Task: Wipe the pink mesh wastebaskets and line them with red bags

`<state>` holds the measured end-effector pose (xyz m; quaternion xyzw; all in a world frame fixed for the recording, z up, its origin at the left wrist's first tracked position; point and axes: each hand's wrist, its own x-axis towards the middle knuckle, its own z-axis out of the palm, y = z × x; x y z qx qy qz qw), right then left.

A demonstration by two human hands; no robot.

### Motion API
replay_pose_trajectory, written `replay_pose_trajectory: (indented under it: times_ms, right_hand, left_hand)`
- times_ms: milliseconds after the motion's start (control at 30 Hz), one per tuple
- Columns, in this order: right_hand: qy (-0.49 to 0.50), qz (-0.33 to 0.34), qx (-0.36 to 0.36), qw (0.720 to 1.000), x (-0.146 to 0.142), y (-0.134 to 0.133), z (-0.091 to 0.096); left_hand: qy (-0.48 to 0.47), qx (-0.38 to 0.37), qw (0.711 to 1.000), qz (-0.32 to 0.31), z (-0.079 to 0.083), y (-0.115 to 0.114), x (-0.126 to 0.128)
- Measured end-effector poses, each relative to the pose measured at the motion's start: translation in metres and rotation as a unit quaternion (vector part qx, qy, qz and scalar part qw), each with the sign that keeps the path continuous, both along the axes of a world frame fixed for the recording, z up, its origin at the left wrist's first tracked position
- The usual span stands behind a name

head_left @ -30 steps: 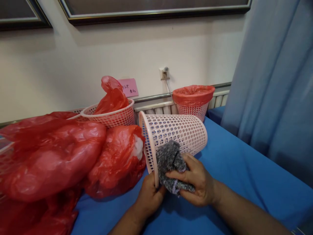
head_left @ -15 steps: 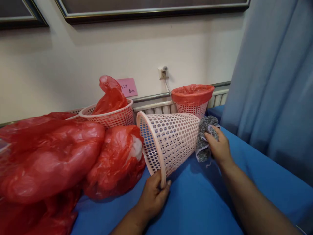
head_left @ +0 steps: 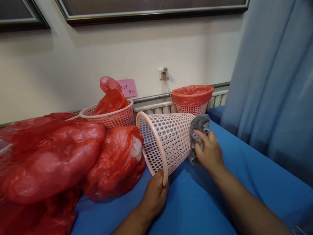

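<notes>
Left hand (head_left: 155, 192) pinches round pink plastic basket (head_left: 174, 135) by its rim; right hand (head_left: 209, 151) clutches bunched grey cloth (head_left: 200, 123). Cloth touches basket's base.

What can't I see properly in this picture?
All in the head view:
- The bottom of the tipped pink basket: turned away, behind the gray cloth and the right hand.
- The left end of the pink note: covered by the upright red bag.
- The top of the large picture frame: cut off by the upper edge.
</notes>
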<state>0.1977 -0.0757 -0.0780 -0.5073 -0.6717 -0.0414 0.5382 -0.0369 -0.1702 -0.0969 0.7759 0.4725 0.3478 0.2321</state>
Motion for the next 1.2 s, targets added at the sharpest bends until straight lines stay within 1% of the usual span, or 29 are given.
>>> replay_pose_trajectory:
  times_ms: [67, 100, 133, 167, 200, 233, 300, 333, 367, 400, 433, 500, 533, 567, 600, 633, 667, 700, 767, 833, 900, 933, 967, 1000, 1033, 1067, 1100, 1167, 1200]
  right_hand:
    - [0.026, -0.058, -0.043, 0.997, 0.016, 0.020, -0.001]
    - [0.029, -0.062, -0.042, 0.997, 0.019, 0.023, 0.000]
    - [0.024, -0.048, -0.026, 0.998, 0.019, 0.020, 0.002]
    - [0.009, -0.013, 0.003, 1.000, 0.015, 0.011, 0.006]
    - [-0.013, 0.040, 0.040, 0.998, 0.008, -0.001, 0.010]
    - [-0.042, 0.106, 0.079, 0.990, 0.000, -0.016, 0.013]
    - [-0.103, 0.248, 0.146, 0.952, -0.018, -0.043, 0.019]
    - [-0.120, 0.299, 0.166, 0.932, -0.024, -0.052, 0.021]
    - [-0.121, 0.322, 0.174, 0.923, -0.027, -0.055, 0.021]
    - [-0.104, 0.313, 0.166, 0.929, -0.027, -0.052, 0.019]
    - [-0.074, 0.275, 0.141, 0.948, -0.023, -0.044, 0.016]
    - [0.007, 0.141, 0.052, 0.989, -0.008, -0.016, 0.007]
    - [0.040, 0.074, -0.003, 0.996, 0.001, 0.000, 0.003]
    - [0.069, 0.017, -0.047, 0.996, 0.010, 0.014, 0.000]
    - [0.087, -0.019, -0.072, 0.993, 0.018, 0.024, -0.002]
    - [0.094, -0.033, -0.075, 0.992, 0.022, 0.029, -0.003]
    - [0.088, -0.025, -0.058, 0.994, 0.024, 0.029, -0.001]
    - [0.069, 0.004, -0.024, 0.997, 0.022, 0.024, 0.002]
    - [0.014, 0.110, 0.064, 0.992, 0.011, 0.002, 0.010]
    - [-0.041, 0.241, 0.135, 0.960, -0.004, -0.025, 0.021]
    - [-0.077, 0.352, 0.163, 0.918, -0.018, -0.048, 0.029]
    - [-0.091, 0.392, 0.163, 0.901, -0.024, -0.056, 0.032]
    - [-0.101, 0.418, 0.158, 0.889, -0.027, -0.061, 0.033]
    - [-0.103, 0.431, 0.149, 0.884, -0.030, -0.062, 0.033]
    - [-0.097, 0.428, 0.141, 0.887, -0.030, -0.060, 0.032]
    - [-0.082, 0.408, 0.132, 0.899, -0.028, -0.055, 0.028]
    - [-0.055, 0.369, 0.118, 0.920, -0.024, -0.047, 0.024]
    - [0.027, 0.235, 0.058, 0.970, -0.011, -0.024, 0.014]
    - [0.074, 0.158, 0.012, 0.985, -0.003, -0.010, 0.008]
  left_hand:
    - [0.000, -0.003, 1.000, 0.000, 0.002, 0.001, 0.001]
    - [-0.001, -0.004, 1.000, -0.003, 0.003, 0.001, 0.002]
    - [-0.004, -0.002, 1.000, -0.006, 0.004, 0.001, 0.002]
    - [-0.008, 0.001, 1.000, -0.009, 0.004, 0.002, 0.002]
    - [-0.012, 0.003, 1.000, -0.012, 0.005, 0.003, 0.003]
    - [-0.017, 0.003, 1.000, -0.014, 0.004, 0.003, 0.002]
    - [-0.028, 0.001, 0.999, -0.019, 0.002, 0.005, 0.001]
    - [-0.032, -0.001, 0.999, -0.022, 0.000, 0.005, 0.000]
    - [-0.032, -0.003, 0.999, -0.024, -0.001, 0.006, -0.002]
    - [-0.029, -0.003, 0.999, -0.023, -0.002, 0.006, -0.003]
    - [-0.022, -0.003, 1.000, -0.020, -0.003, 0.007, -0.004]
    - [-0.009, -0.001, 1.000, -0.006, -0.004, 0.009, -0.005]
    - [-0.002, 0.002, 1.000, -0.001, -0.003, 0.010, -0.006]
    - [0.005, 0.005, 1.000, 0.001, -0.003, 0.011, -0.006]
    - [0.016, 0.007, 1.000, -0.003, -0.002, 0.012, -0.005]
    - [0.028, 0.009, 1.000, -0.007, 0.000, 0.012, -0.005]
    - [0.040, 0.010, 0.999, -0.010, 0.001, 0.012, -0.004]
    - [0.051, 0.009, 0.999, -0.011, 0.002, 0.012, -0.003]
    - [0.062, 0.006, 0.998, 0.001, 0.003, 0.010, -0.002]
    - [0.050, 0.005, 0.998, 0.024, 0.004, 0.005, -0.001]
    - [0.005, 0.010, 0.999, 0.036, 0.006, -0.002, 0.000]
    - [-0.031, 0.016, 0.999, 0.040, 0.008, -0.006, 0.001]
    - [-0.071, 0.023, 0.996, 0.046, 0.010, -0.009, 0.001]
    - [-0.109, 0.028, 0.992, 0.054, 0.012, -0.012, 0.002]
    - [-0.138, 0.029, 0.988, 0.065, 0.014, -0.014, 0.002]
    - [-0.156, 0.026, 0.985, 0.075, 0.016, -0.015, 0.002]
    - [-0.163, 0.018, 0.983, 0.083, 0.018, -0.016, 0.002]
    - [-0.147, -0.002, 0.986, 0.081, 0.018, -0.014, 0.000]
    - [-0.131, -0.009, 0.988, 0.076, 0.017, -0.012, -0.001]
